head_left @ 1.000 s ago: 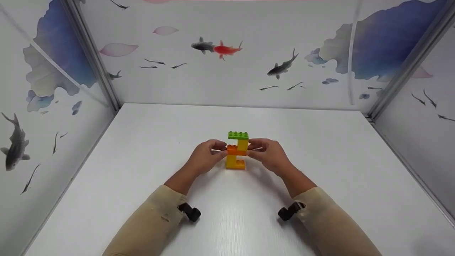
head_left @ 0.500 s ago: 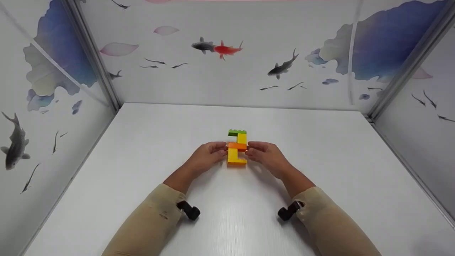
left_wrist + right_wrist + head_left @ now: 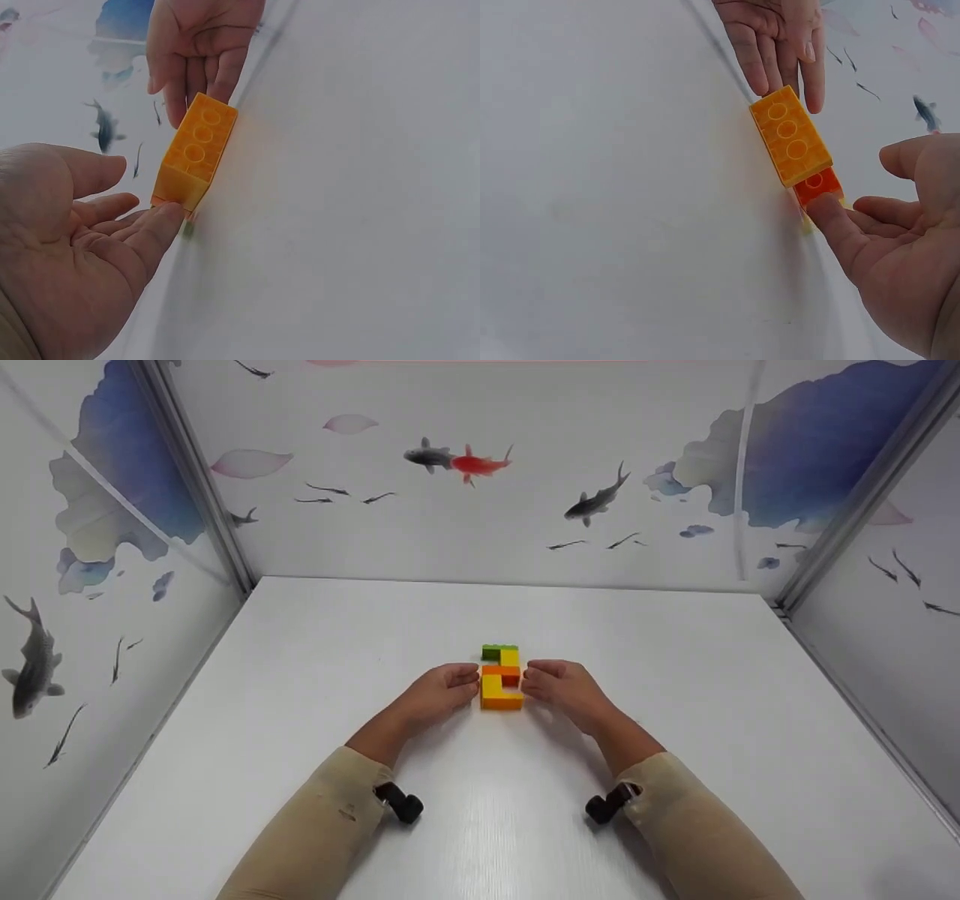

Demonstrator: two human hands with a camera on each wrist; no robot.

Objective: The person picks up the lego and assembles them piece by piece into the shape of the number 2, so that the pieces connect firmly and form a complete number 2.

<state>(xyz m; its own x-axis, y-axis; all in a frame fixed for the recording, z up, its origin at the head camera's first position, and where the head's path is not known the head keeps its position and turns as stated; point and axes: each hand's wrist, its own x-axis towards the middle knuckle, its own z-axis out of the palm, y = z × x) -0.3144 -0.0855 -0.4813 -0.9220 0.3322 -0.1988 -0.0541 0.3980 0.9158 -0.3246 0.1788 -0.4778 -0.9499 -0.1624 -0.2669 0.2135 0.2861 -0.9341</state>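
A joined figure of toy building bricks lies on the table between my hands in the head view. It has a green brick (image 3: 491, 653) at the far end, a yellow brick (image 3: 510, 658), an orange brick (image 3: 493, 670), and a yellow-orange base brick (image 3: 501, 703) at the near end. The base brick's hollow underside (image 3: 787, 131) with round tubes shows in both wrist views. My left hand (image 3: 439, 694) is at the figure's left side, fingers extended, thumb apart. At its right side is my right hand (image 3: 568, 694), fingers also extended. The fingertips are at or touching the bricks.
The white table (image 3: 337, 615) extends around the hands. A patterned back wall (image 3: 495, 532) with painted fish and side walls enclose it. Black wrist devices (image 3: 405, 808) stick out from both beige sleeves (image 3: 315, 825).
The brick figure was upright, held by both hands at its orange brick. It has tipped backward and now lies down, and my fingers have loosened and straightened beside it.
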